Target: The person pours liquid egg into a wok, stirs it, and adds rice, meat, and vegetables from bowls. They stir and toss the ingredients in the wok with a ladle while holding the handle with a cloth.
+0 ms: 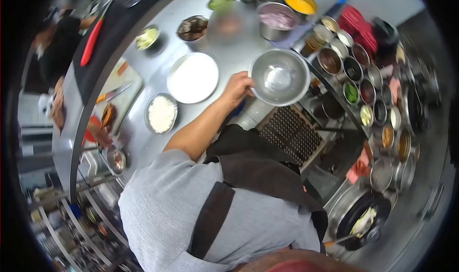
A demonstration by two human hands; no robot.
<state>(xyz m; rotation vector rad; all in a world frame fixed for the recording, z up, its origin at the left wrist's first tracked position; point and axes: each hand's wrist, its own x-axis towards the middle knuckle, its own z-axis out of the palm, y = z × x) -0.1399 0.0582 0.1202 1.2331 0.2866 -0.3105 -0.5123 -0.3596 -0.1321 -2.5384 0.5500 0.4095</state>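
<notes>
My left hand [237, 88] grips the rim of a shiny metal bowl [279, 77], tilted so that its inside shows; it looks empty apart from glare. The bowl hangs over the floor gap beside the steel counter. To the left of my hand lies a round white plate [193, 77] on the counter. Below the plate stands a metal bowl of white food [161, 114], perhaps rice. My right hand does not show.
Tubs of chopped food [277, 17] stand at the counter's back. Many small containers [353, 69] crowd the right station. A wok [366, 222] with food and a utensil sits lower right. At left, a cutting board [125, 92] holds a knife; a co-worker's hand [99, 134] is nearby.
</notes>
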